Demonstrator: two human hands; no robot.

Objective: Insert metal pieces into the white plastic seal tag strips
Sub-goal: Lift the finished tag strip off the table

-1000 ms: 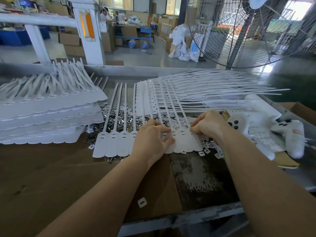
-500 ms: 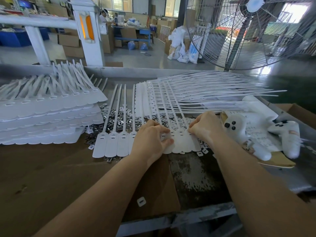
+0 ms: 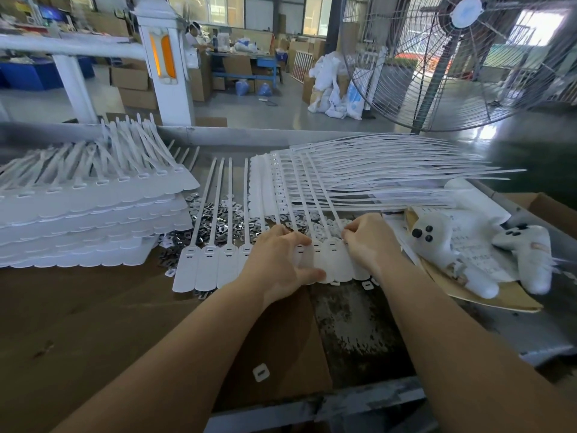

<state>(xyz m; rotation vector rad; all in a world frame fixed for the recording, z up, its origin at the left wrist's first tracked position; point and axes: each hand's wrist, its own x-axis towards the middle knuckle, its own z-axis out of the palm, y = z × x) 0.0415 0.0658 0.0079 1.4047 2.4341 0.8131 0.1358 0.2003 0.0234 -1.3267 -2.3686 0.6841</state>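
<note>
I have both hands down on the row of seal tag strips (image 3: 331, 260) lying flat in front of me. My left hand (image 3: 281, 260) rests on the heads of the middle strips, its fingers curled over them and the thumb stretched along their near edge, pressing rather than gripping as far as I can see. My right hand (image 3: 365, 242) sits just to the right, fingertips bunched together at the slot of one strip head; I judge they pinch a metal piece there, but the piece itself is hidden under the fingers, so I cannot tell. Just beyond my fingertips lies the loose heap of metal pieces (image 3: 218, 220), still plentiful, and one stray piece (image 3: 260, 372) lies well behind my wrists on the cardboard (image 3: 93, 323). Left of my left fingers, four strip heads show their slots, though whether they are filled is too small to read. Farther left stands a tall stack of strip sheets (image 3: 93, 220), and beyond my fingers another fanned sheet (image 3: 374, 170). I cannot tell which are finished, so I judge the job mid-course, with much left.
</note>
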